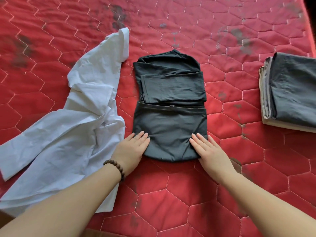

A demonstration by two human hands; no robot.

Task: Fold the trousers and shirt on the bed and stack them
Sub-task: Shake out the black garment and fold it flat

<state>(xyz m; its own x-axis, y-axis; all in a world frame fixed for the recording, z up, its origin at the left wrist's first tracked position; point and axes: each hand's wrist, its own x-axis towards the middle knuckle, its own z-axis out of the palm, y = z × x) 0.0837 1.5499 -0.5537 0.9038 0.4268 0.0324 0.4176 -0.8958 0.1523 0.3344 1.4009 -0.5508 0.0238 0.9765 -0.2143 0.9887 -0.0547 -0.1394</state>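
Dark trousers (170, 106) lie folded into a compact block in the middle of the red quilted bed (171, 185). My left hand (132, 148) rests flat with straight fingers on the block's near left corner. My right hand (207, 149) lies flat on its near right corner. A white shirt (73, 120) is spread out crumpled and unfolded to the left of the trousers, reaching under my left forearm.
A stack of folded grey and beige cloth (289, 93) sits at the right edge of the view. The bed's far right edge (310, 23) borders a dark gap. Dark stains mark the quilt. A bead bracelet circles my left wrist.
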